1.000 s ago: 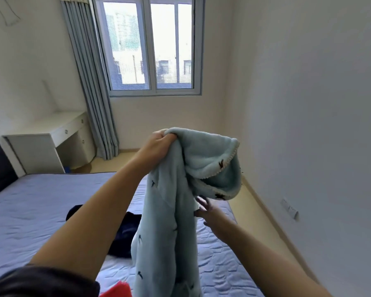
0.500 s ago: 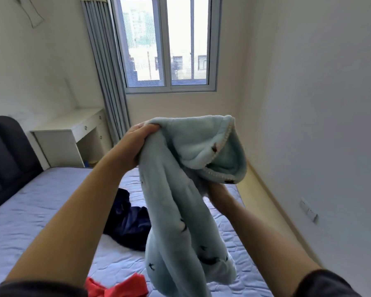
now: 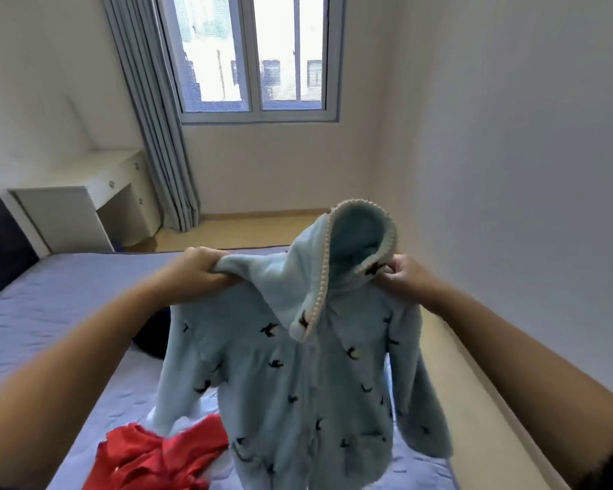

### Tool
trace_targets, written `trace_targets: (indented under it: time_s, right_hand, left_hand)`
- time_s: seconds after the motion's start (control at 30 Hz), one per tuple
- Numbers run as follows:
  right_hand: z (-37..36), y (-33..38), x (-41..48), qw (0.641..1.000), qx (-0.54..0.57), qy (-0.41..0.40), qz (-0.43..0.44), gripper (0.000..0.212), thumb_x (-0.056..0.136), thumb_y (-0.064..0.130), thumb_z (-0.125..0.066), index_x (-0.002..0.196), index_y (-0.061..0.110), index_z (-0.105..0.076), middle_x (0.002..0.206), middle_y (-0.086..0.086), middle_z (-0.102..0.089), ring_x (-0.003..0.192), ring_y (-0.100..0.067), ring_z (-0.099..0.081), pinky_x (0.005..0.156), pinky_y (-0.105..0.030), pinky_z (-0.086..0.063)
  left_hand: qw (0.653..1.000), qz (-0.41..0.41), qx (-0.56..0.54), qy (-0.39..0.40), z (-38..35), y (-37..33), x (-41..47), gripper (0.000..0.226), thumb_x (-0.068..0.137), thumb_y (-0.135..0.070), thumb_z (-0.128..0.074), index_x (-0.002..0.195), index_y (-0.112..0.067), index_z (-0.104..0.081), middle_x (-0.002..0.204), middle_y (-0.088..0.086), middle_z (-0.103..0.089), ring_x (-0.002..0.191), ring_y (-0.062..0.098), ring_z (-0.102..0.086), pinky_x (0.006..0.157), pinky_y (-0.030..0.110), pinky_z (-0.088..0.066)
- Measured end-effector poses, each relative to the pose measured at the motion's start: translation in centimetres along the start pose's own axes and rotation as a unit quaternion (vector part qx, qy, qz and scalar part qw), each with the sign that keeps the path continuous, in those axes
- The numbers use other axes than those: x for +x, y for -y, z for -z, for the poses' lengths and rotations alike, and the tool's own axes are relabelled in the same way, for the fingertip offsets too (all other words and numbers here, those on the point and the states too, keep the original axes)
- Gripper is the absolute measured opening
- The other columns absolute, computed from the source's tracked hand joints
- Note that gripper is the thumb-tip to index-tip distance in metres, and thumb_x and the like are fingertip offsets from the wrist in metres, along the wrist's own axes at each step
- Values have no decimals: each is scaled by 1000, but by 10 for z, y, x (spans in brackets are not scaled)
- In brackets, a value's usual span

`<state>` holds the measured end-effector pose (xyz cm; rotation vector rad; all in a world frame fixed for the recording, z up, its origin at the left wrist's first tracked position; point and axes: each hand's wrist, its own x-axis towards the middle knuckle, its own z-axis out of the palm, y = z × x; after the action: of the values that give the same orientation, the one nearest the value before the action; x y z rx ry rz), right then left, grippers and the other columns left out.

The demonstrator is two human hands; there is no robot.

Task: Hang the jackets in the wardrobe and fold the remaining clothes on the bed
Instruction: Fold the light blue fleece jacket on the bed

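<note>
Left hand is clenched in a fist round the jacket's one shoulder, and the right hand pinches the other shoulder at the foot of the hood. Between them the pale blue jacket, dotted with small dark birds, is held up in the air, spread flat and facing the person.

The line from shoulder to shoulder runs level from hand to hand, crosswise to the view. The long axis, collar to hem, drops straight down from that line. So the whole garment lies below and between the hands, neither hand nearer than the other, with the collar up and the hem down. The hood stands up above the knuckles on the right hand's side, its trimmed opening turned toward the person and one edge flopping down over the chest. A sleeve hangs loose under the right hand.

The jacket hangs over the near right part of the bed; whether the hem brushes the cover cannot be told. A red garment lies crumpled at the bed's near edge just left of the hem, and a dark garment lies further in, half hidden behind the jacket.

No wardrobe or hanger is in view. I judge that the jacket is being held up for hanging, which calls for keeping the shoulders level and freeing one hand to slip a hanger in at the collar.
</note>
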<state>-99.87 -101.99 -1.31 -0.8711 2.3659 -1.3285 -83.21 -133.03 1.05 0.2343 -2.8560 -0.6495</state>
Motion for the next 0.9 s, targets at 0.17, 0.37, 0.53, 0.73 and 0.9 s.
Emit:
trace_targets:
  time_s: [0.17, 0.37, 0.53, 0.73, 0.9]
  right_hand:
    - [10, -1, -47, 995, 40, 90, 16, 28, 78, -5, -72, 79, 22, -65, 72, 12, -70, 70, 8, -62, 61, -9, -49]
    - [58, 36, -22, 945, 210, 246, -49, 21, 45, 22, -94, 57, 23, -77, 64, 6, -72, 62, -1, -68, 55, -16, -53]
    - [64, 32, 124, 992, -73, 37, -97, 30, 83, 14, -71, 111, 9, -65, 103, -6, -72, 101, -20, -66, 82, -32, -54]
    - [-19, -84, 239, 939, -270, -167, -133, 18, 91, 17, -46, 97, 15, -63, 104, -14, -66, 91, -32, -60, 71, -32, -44]
    - [-160, -262, 137, 921, -288, 98, -244, 14, 94, 19, -43, 87, 20, -55, 97, -7, -64, 85, -28, -58, 65, -32, -44]
  left_hand:
    - [990, -74, -59, 100, -15, -14, -26, 9, 95, -18, -57, 96, -17, -66, 93, -4, -68, 91, 9, -62, 87, 37, -50]
    - [935, 38, -290, 200, 28, -22, -1, 45, 80, -57, -65, 104, -19, -70, 101, 0, -74, 94, 13, -69, 82, 31, -56]
    - [973, 180, -98, 106, 18, 1, 131, 27, 99, -31, -50, 107, -9, -63, 112, 14, -66, 93, 24, -59, 84, 37, -48]
    - [955, 294, -14, -39, -126, 63, 219, 37, 94, -18, -47, 130, -12, -42, 133, 14, -44, 112, 33, -50, 88, 42, -45]
    - [930, 332, -28, 157, -327, 127, 87, 18, 89, -17, -45, 106, -16, -52, 118, 9, -56, 102, 28, -55, 78, 33, -43]
